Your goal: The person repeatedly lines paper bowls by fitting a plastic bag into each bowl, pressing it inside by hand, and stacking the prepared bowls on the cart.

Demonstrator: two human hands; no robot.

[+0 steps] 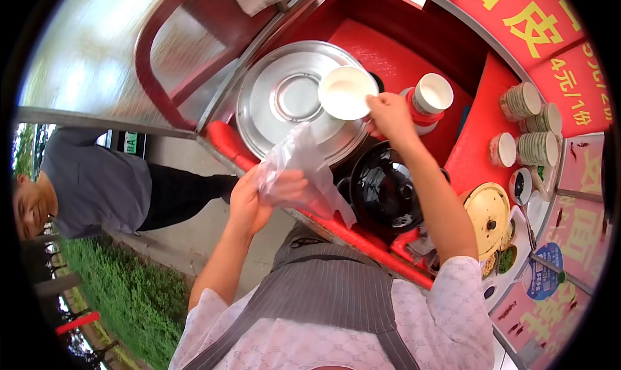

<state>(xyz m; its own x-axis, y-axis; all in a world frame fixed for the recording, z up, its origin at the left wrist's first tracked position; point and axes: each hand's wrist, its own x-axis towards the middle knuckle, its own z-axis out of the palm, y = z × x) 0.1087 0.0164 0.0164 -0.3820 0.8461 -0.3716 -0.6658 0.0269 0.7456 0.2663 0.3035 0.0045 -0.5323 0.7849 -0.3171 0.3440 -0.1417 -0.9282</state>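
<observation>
My right hand (391, 119) pinches the rim of a white paper bowl (347, 93), tilted above the edge of a large round metal lid (259, 105). My left hand (249, 198) is inside or behind a clear plastic bag (301, 176), its fingers spread under the film. The bag hangs loose between my two hands. Beneath my right forearm lies a shiny black pot lid (388, 189). Just right of my right hand stands a stack of white bowls (433, 94) on a red and white base.
Stacked paper bowls (537, 149) stand on the red counter (467, 160) at the right, near a cream lid (486, 216) and small dishes of toppings (508, 259). A person in a grey shirt (97, 179) stands at the left. Red signs line the right edge.
</observation>
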